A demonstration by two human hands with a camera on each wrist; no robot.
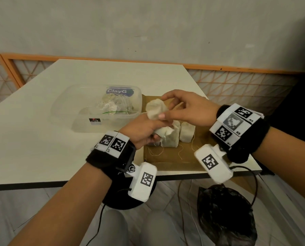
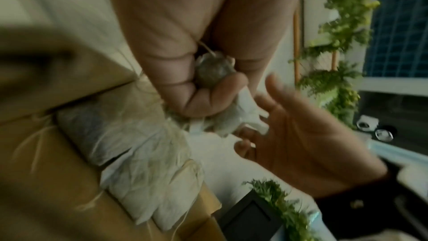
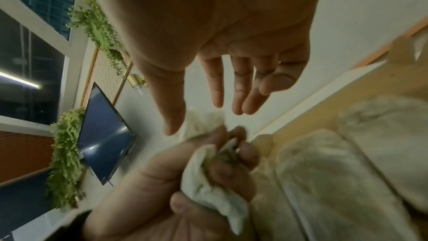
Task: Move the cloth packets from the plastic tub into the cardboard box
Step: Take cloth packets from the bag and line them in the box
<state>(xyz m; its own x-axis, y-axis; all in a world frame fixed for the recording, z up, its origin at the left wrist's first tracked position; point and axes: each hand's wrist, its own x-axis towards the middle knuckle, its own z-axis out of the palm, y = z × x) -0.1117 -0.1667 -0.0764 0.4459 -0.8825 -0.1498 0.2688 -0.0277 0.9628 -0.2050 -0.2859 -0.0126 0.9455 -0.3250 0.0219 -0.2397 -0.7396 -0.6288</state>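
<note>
Cloth packet (image 1: 156,110) bunched in the left hand (image 1: 141,130), fingers curled round it, frame centre above the cardboard box (image 1: 169,157). Its long axis runs upper right. Right hand (image 1: 187,110) hovers beside, fingers loosely spread, holding nothing.

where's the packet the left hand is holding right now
In the head view the packet is mid-frame in the left hand, above the cardboard box, just right of the plastic tub.

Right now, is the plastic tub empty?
Not empty: through the plastic tub a pale tangle of packets and strings shows at its far end.
</note>
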